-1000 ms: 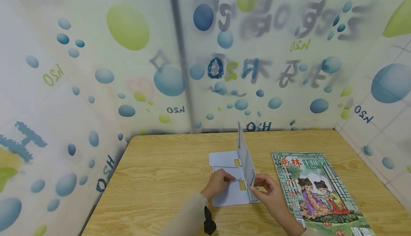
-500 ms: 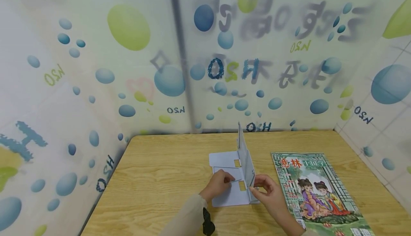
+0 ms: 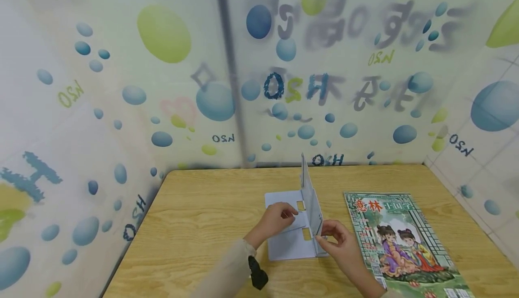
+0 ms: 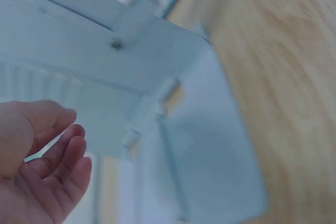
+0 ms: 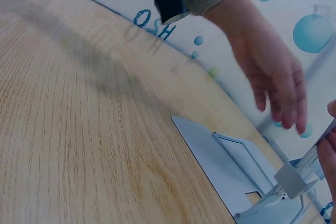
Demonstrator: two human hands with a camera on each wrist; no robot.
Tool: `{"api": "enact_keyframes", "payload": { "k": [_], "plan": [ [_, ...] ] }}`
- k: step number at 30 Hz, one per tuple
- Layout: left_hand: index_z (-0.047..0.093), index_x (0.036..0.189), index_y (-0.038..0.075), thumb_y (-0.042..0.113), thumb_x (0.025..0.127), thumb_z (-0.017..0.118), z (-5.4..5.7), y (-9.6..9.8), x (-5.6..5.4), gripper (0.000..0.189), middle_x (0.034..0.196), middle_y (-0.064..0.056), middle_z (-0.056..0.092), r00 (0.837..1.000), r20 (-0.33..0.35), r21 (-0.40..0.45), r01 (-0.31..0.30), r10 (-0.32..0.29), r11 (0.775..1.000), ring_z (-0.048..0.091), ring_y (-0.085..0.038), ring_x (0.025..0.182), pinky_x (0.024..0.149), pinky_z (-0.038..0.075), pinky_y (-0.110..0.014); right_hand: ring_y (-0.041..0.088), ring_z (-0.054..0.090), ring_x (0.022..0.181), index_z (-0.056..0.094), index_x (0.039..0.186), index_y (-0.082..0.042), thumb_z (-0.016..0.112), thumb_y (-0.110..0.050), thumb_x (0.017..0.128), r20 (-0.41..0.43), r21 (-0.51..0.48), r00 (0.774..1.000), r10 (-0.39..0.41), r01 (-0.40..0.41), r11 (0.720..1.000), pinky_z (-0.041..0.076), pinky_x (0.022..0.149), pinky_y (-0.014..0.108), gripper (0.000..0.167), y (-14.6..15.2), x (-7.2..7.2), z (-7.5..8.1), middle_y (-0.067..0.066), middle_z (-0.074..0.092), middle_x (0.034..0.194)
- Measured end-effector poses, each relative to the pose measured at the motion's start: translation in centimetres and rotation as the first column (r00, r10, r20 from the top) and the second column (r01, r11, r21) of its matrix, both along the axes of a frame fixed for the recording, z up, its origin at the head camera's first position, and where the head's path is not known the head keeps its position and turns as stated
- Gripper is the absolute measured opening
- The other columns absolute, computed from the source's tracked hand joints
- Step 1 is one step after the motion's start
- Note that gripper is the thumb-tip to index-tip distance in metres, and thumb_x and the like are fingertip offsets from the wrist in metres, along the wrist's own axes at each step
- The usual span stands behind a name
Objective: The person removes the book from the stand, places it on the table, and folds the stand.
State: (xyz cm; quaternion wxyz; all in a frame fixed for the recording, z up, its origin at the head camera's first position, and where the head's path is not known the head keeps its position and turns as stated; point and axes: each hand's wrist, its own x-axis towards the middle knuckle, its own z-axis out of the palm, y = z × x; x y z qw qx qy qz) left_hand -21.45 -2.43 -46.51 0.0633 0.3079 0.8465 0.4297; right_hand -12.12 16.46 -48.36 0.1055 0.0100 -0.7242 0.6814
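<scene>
A pale blue-white folding book stand stands on the table, its base plate (image 3: 288, 248) flat and its panel (image 3: 312, 205) raised nearly upright. My right hand (image 3: 342, 246) pinches the near lower edge of that panel between thumb and fingers. Over the base, my left hand (image 3: 275, 220) hovers with loosely bent fingers and nothing in them. The right wrist view shows the left hand (image 5: 273, 74) above the base plate (image 5: 202, 148), which carries a raised thin flap (image 5: 239, 153). Rectangular cutouts near the hinge show the wood below.
A magazine (image 3: 405, 248) with an illustrated cover lies to the right of the stand on the wooden table (image 3: 202, 217). Behind the table hangs a wall covering (image 3: 174, 82) printed with blue and green bubbles. A dark band (image 3: 258, 274) is on the left wrist.
My left hand has let go of the flap on the base and moved up and slightly away from it. The right hand keeps its grip, and the stand stays in place.
</scene>
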Motion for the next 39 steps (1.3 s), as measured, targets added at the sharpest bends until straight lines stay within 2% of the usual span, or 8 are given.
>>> {"api": "enact_keyframes", "payload": {
  "k": [4,9,15,21,27,31,36,39],
  "plan": [
    [0.067,0.095,0.003,0.007,0.087,0.059,2.4,0.4,0.2,0.012,0.082,0.003,0.062,0.999,0.012,0.038,0.035,-0.036,0.999,0.054,-0.007,0.072,0.065,0.047,-0.022,0.016,0.059,0.082,0.057,0.103,0.006,0.068,0.007,0.077,-0.005,0.001,1.0,0.005,-0.005,1.0,0.053,0.064,0.027,0.028,0.0,0.0,0.0,0.015,0.058,0.094],
    [0.067,0.099,0.003,0.011,0.088,0.061,5.2,1.0,0.6,0.015,0.085,0.003,0.062,0.997,0.075,0.06,0.019,-0.023,0.998,0.054,-0.009,0.074,0.065,0.047,-0.022,0.018,0.059,0.083,0.057,0.104,0.006,0.068,0.006,0.078,-0.005,-0.004,1.0,0.018,-0.018,1.0,0.053,0.064,0.027,0.028,0.0,0.0,-0.1,0.017,0.058,0.095],
    [0.067,0.098,0.008,0.016,0.088,0.062,7.4,1.4,1.3,0.014,0.084,0.003,0.062,0.994,0.109,0.129,-0.001,-0.013,0.992,0.054,-0.009,0.074,0.062,0.047,-0.022,0.019,0.059,0.083,0.057,0.103,0.006,0.067,0.006,0.078,-0.025,-0.008,0.999,0.035,-0.035,0.999,0.054,0.064,0.028,0.027,-0.1,-0.1,-0.5,0.02,0.057,0.095],
    [0.067,0.097,0.009,0.018,0.088,0.062,8.4,1.7,1.3,0.013,0.086,0.001,0.062,0.996,0.09,0.173,-0.015,0.0,0.985,0.055,-0.011,0.076,0.063,0.047,-0.023,0.023,0.059,0.082,0.057,0.101,0.007,0.067,0.007,0.077,-0.034,-0.019,0.999,0.037,-0.037,0.999,0.054,0.064,0.027,0.026,-0.6,-0.1,-0.6,0.021,0.058,0.095],
    [0.066,0.095,0.007,0.016,0.087,0.063,8.3,1.4,1.1,0.012,0.085,0.001,0.062,0.994,0.094,0.188,-0.075,0.058,0.979,0.055,-0.011,0.075,0.066,0.047,-0.022,0.02,0.059,0.08,0.059,0.102,0.006,0.068,0.007,0.076,-0.073,-0.007,0.996,0.059,-0.06,0.998,0.054,0.064,0.027,0.027,-1.3,-0.2,-0.5,0.018,0.06,0.091],
    [0.065,0.094,0.005,0.011,0.087,0.063,8.2,1.1,1.2,0.01,0.085,-0.004,0.062,0.985,0.152,0.209,-0.117,0.086,0.971,0.056,-0.013,0.072,0.061,0.049,-0.024,0.016,0.059,0.079,0.06,0.099,0.005,0.067,0.01,0.075,-0.069,-0.009,0.996,0.057,-0.058,0.998,0.054,0.064,0.027,0.026,-1.6,-0.2,-0.4,0.014,0.061,0.089],
    [0.062,0.094,-0.006,0.002,0.086,0.06,10.1,0.7,2.6,0.011,0.083,-0.013,0.061,0.969,0.234,0.259,-0.147,0.086,0.955,0.058,-0.018,0.07,0.062,0.054,-0.034,0.013,0.059,0.078,0.062,0.097,0.005,0.071,0.009,0.072,-0.049,-0.013,0.998,0.038,-0.039,0.999,0.053,0.064,0.025,0.026,-1.8,-0.2,-0.4,0.012,0.061,0.088],
    [0.059,0.096,-0.01,0.0,0.087,0.059,10.6,0.3,3.1,0.013,0.083,-0.013,0.06,0.947,0.309,0.305,-0.183,0.085,0.935,0.06,-0.02,0.073,0.066,0.054,-0.035,0.013,0.058,0.078,0.062,0.096,0.005,0.072,0.007,0.072,-0.032,-0.016,0.999,0.043,-0.044,0.999,0.053,0.064,0.025,0.026,-1.8,-0.3,-0.4,0.012,0.061,0.087]
  ]
}}
